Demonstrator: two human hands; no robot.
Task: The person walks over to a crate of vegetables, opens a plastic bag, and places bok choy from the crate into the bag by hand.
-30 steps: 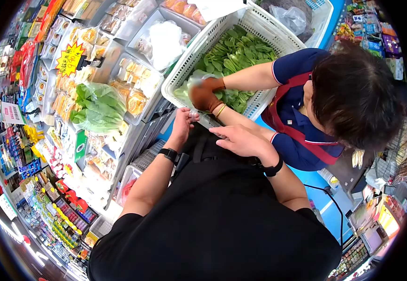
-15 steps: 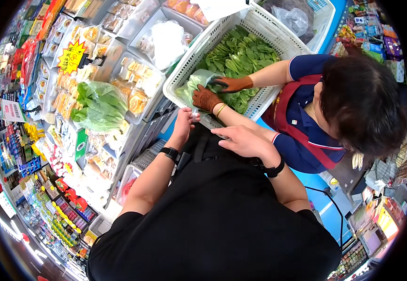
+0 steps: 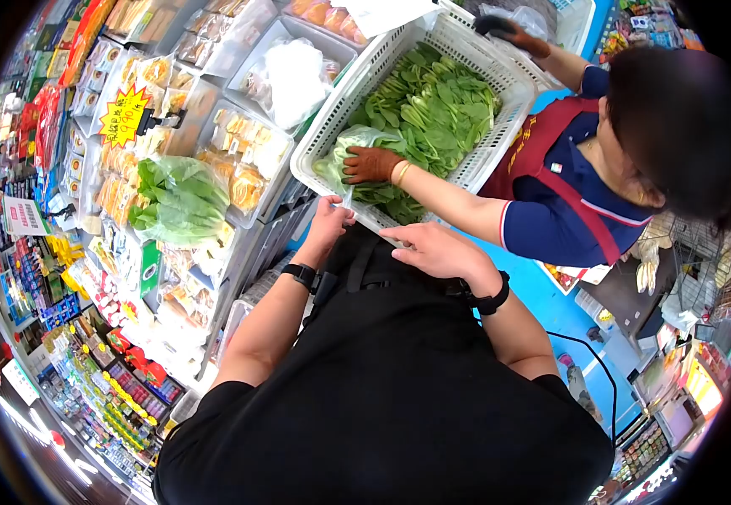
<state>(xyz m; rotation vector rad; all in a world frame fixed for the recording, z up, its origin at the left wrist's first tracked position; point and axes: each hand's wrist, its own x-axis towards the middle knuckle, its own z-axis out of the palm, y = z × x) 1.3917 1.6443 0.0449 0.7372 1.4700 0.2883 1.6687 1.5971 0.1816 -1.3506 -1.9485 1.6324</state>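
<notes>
My left hand [image 3: 329,223] is closed at the near left corner of a white slotted crate [image 3: 319,126], its fingertips pinched on the end of a clear plastic bag [image 3: 340,172]. The bag lies in the crate with greens inside. My right hand [image 3: 433,249] is held palm down beside the crate's near edge, fingers stretched out, holding nothing. Loose leafy greens [image 3: 441,114] fill much of the crate. A co-worker's brown-gloved hand [image 3: 372,165] rests on the bag; their other gloved hand [image 3: 513,35] is at the crate's far right corner.
On the left, packaged baked goods [image 3: 248,139] sit in trays, with bagged lettuce [image 3: 179,200] on top and a yellow price sign [image 3: 124,115] beside it. The co-worker [image 3: 584,177] leans in from the right. Another white crate [image 3: 580,29] stands behind. A black cable [image 3: 605,366] hangs at the right.
The co-worker's one gloved hand has left the greens and moved to the far right corner of the crate. Their other hand stays on the bag. My hands have hardly moved.
</notes>
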